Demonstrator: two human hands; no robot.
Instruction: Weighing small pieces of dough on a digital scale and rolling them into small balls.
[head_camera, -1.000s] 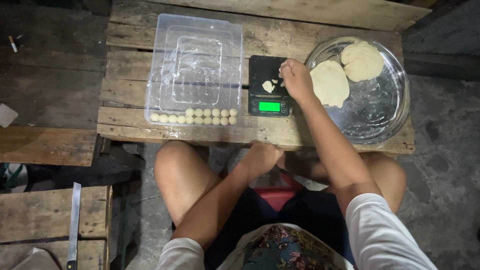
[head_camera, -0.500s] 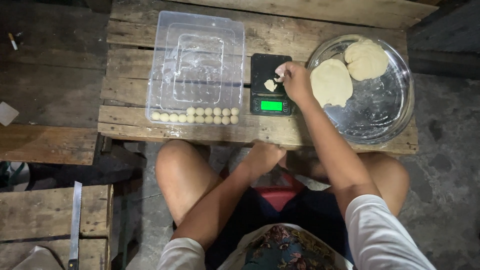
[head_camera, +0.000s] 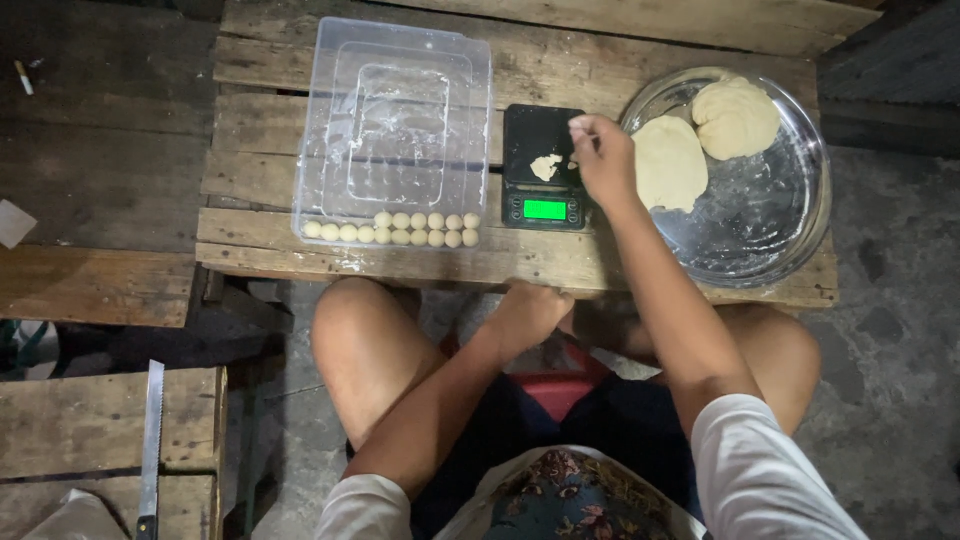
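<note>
Resting in a loose fist on the near edge of the wooden pallet table (head_camera: 300, 240), the left hand (head_camera: 530, 312) holds nothing. Just beyond, rows of small dough balls (head_camera: 395, 229) line the near wall of the clear plastic tray (head_camera: 400, 60). Farther in, the right hand (head_camera: 603, 158) hovers over the black digital scale (head_camera: 542, 168), fingertips pinched together above the small dough piece (head_camera: 546, 165); whether they grip a scrap I cannot tell. Sticky dough could cling to the fingers and skew the weight. The steel pan (head_camera: 790, 230) overhangs the table's right near corner; a nudge might tip its two dough lumps (head_camera: 700, 140).
</note>
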